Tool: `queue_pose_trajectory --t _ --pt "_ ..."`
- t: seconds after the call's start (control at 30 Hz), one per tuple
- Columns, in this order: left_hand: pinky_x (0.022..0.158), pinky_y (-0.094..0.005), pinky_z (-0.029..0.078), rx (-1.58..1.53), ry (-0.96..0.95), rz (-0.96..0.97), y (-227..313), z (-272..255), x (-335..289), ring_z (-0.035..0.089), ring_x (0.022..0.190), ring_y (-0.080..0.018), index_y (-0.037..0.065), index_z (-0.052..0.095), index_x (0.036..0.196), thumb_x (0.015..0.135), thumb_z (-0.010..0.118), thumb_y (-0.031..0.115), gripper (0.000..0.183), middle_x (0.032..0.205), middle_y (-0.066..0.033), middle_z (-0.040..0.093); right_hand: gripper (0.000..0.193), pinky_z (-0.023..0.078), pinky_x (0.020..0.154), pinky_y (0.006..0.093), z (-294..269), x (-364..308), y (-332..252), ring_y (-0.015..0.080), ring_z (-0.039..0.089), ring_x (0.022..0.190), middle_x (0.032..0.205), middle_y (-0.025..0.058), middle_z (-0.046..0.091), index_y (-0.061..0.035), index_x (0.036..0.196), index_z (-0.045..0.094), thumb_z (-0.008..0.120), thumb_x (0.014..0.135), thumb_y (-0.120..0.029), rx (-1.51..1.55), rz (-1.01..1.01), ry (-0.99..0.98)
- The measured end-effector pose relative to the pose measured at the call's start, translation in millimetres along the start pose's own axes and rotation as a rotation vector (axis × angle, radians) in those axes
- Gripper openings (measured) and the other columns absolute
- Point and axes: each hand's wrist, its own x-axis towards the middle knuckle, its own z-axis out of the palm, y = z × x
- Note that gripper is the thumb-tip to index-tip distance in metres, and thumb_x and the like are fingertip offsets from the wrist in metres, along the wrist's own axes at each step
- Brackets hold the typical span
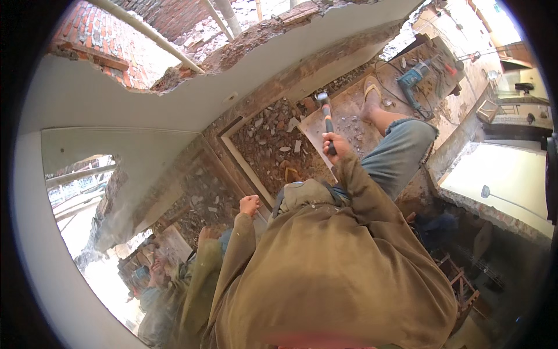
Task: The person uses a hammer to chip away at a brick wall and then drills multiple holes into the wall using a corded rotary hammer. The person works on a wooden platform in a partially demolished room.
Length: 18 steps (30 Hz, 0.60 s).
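My right hand (336,146) is wrapped round the dark grip of a hammer (328,114). The hammer points up and away, its metal head above the rubble and a pale board (314,129). Closed into a fist, my left hand (250,205) is beside the edge of a large mirror (145,174). Anything inside that fist is hidden from this angle. Brown sleeves cover both my arms. My right foot, in a sandal (372,87), rests on the dusty board, and my left foot is lower among the debris.
Broken brick and plaster rubble (270,131) lies ahead. A blue power drill (414,84) with a cable rests on a board at the far right. The white wall (232,87) has a jagged broken top, with brickwork (99,41) and poles beyond. Dark clutter stands at lower right.
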Motion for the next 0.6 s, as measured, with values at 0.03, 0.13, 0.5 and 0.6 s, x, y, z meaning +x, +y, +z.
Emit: queue_pose_trajectory --t 0.03,0.13,0.5,0.6 --pt "0.071 -0.0369 0.057 0.087 0.058 0.017 0.0 -1.5 2.4 0.07 0.076 -0.0178 0.006 0.077 0.105 0.093 0.074 0.032 0.029 0.087 -0.0047 0.075 0.027 0.052 0.051 0.028 11.0 -24.5 -12.0 0.011 0.058 0.061 0.081 -0.0003 0.057 -0.0036 0.112 0.056 0.072 0.091 -0.01 -0.063 -0.061 -0.045" --pt "0.069 -0.0332 0.056 0.11 0.107 0.049 -13.7 -12.8 6.0 0.069 0.072 -0.0152 0.003 0.078 0.095 0.092 0.075 0.03 0.027 0.082 -0.004 0.073 0.027 0.05 0.051 0.0285 35.6 -115.8 -22.9 0.0118 0.059 0.06 0.079 0.0007 0.057 -0.0036 0.111 0.057 0.073 0.092 -0.011 -0.369 -0.349 -0.13" --pt "0.076 -0.0372 0.057 0.391 0.111 0.302 25.4 -0.8 29.8 0.073 0.085 -0.0199 0.004 0.076 0.11 0.091 0.075 0.034 0.036 0.099 -0.0076 0.077 0.023 0.042 0.044 0.0267 95.9 -236.5 -37.0 0.0084 0.05 0.044 0.058 -0.002 0.054 -0.0051 0.082 0.062 0.07 0.099 -0.018 -0.68 -0.605 0.053" --pt "0.086 -0.0384 0.056 0.381 0.087 0.365 43.8 5.0 25.9 0.074 0.096 -0.0232 0.004 0.078 0.108 0.089 0.075 0.037 0.039 0.102 -0.0113 0.079 0.023 0.044 0.045 0.0274 89.4 -265.7 -32.7 0.0084 0.05 0.047 0.061 -0.0011 0.051 -0.0053 0.085 0.058 0.069 0.1 -0.018 -0.708 -0.753 0.169"
